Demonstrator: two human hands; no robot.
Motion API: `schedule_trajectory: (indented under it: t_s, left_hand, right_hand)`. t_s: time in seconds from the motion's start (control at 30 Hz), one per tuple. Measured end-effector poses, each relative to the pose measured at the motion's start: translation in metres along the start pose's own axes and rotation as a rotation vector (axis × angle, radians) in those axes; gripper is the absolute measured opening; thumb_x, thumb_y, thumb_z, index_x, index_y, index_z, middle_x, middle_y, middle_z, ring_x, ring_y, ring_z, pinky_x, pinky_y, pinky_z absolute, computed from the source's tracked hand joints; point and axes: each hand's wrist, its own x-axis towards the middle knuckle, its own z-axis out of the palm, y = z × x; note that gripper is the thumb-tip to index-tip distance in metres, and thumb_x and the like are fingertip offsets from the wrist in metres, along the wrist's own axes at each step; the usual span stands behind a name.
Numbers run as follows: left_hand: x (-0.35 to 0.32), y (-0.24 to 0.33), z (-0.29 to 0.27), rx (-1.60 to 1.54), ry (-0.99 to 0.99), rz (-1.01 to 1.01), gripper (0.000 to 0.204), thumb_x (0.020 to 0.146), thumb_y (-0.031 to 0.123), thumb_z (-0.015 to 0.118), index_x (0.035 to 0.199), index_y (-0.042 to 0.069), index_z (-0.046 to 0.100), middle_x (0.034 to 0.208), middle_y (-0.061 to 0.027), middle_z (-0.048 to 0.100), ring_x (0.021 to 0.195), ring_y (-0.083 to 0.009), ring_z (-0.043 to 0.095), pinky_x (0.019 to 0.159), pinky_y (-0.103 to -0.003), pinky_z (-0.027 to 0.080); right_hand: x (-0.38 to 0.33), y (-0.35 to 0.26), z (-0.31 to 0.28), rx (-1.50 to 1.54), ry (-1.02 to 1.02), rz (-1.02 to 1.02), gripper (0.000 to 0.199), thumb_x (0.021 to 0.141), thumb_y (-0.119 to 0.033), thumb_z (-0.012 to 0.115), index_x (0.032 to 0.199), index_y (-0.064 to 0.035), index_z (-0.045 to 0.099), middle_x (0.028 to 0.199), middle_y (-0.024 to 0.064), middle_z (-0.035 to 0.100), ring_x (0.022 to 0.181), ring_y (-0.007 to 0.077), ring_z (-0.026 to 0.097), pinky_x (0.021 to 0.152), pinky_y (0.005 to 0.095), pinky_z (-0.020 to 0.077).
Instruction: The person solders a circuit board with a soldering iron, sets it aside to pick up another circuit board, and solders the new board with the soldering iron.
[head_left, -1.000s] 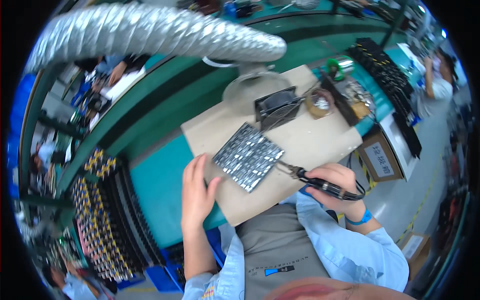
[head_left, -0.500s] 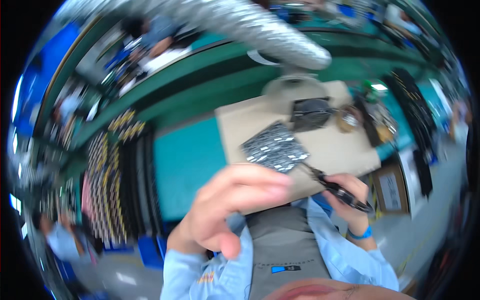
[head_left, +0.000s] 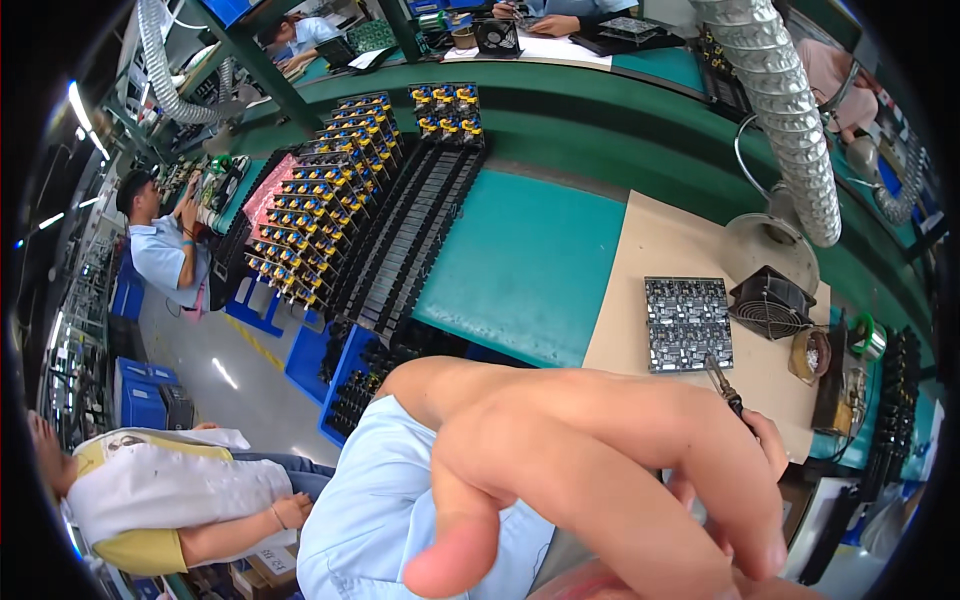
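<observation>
Close to the camera, my left hand (head_left: pixel 570 440) reaches across the lower middle with its thumb and fingers apart and nothing in them. Behind it, largely covered by those fingers, my right hand (head_left: pixel 768 440) is closed round the dark handle of a soldering iron (head_left: pixel 733 396). The iron's metal tip points up and left, at the lower right edge of a dark circuit board panel (head_left: pixel 689 325). Whether the tip touches the panel I cannot tell. The panel lies flat on a tan cardboard sheet (head_left: pixel 612 325).
A small black fan (head_left: pixel 772 303) stands right of the panel, beside a round tin (head_left: pixel 810 355) and a green solder spool (head_left: pixel 868 338). A silver duct (head_left: pixel 790 130) hangs above. Racked boards (head_left: pixel 325 200) fill the bench's left. A person (head_left: pixel 180 490) stands at lower left.
My view has swung left, so the bench sits further right in it. My left hand has come nearer the camera and now covers much of my right hand, which still holds the iron.
</observation>
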Motion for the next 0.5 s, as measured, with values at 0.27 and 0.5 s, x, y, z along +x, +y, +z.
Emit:
schedule_trajectory:
  t_s: [0.27,0.5]
  left_hand:
    - [-0.001,-0.001,-0.014,-0.179,-0.100,0.019,0.089,0.110,0.077,0.050,0.121,-0.007,0.078,0.133,-0.0269,0.067,0.103,-0.0353,0.069,0.093,-0.042,0.060]
    - [-0.008,0.017,-0.026,-0.259,-0.022,-0.155,0.062,0.118,0.061,0.047,0.125,0.008,0.077,0.131,-0.0238,0.069,0.101,-0.0245,0.070,0.085,-0.031,0.062]
  right_hand:
    - [-0.003,0.003,0.002,-0.024,0.021,0.020,0.036,0.084,-0.001,0.083,0.119,0.0020,0.076,0.103,0.0160,0.078,0.085,0.0262,0.069,0.082,0.0352,0.0569]
    - [-0.008,0.007,0.009,-0.037,0.106,0.047,0.035,0.086,-0.002,0.083,0.119,0.0026,0.075,0.105,0.0161,0.078,0.087,0.0267,0.069,0.083,0.0356,0.0567]
